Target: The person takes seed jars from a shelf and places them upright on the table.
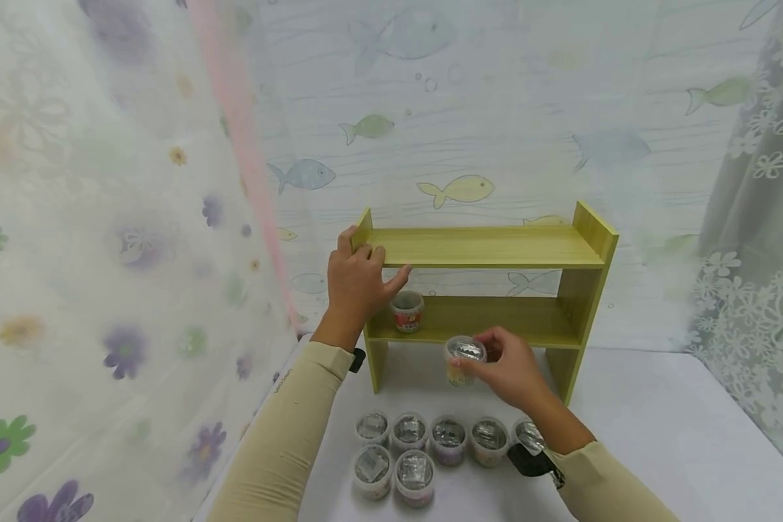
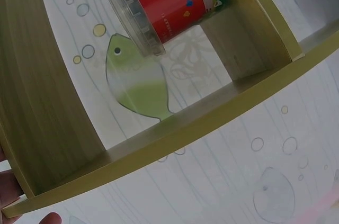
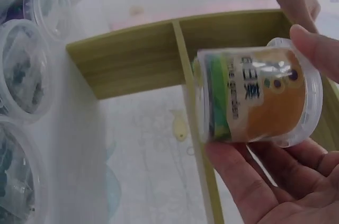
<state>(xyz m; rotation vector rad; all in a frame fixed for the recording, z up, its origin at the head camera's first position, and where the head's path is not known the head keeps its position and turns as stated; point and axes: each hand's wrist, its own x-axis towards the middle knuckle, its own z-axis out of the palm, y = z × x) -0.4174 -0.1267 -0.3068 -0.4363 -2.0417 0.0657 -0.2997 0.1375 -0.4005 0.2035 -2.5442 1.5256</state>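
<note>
My left hand (image 1: 363,279) rests on the upper left corner of a yellow-green wooden shelf (image 1: 483,248), fingers over its side panel. In my right hand (image 1: 512,368) is a clear plastic tub (image 1: 465,360) with a foil-like top, held between thumb and fingers in front of the lower board. The right wrist view shows that tub's orange and green label (image 3: 254,97) with dark lettering. A tub with a red label (image 1: 407,312) stands at the left end of the lower board, just below my left hand. The left wrist view shows this red-labelled tub (image 2: 169,1) close up.
Several lidded tubs stand in two rows on the white table (image 1: 652,420) in front of the shelf, among them a front tub (image 1: 415,475) and a back one (image 1: 489,438). Behind the shelf hangs a fish-print curtain (image 1: 496,130); a flowered curtain (image 1: 124,239) hangs at the left.
</note>
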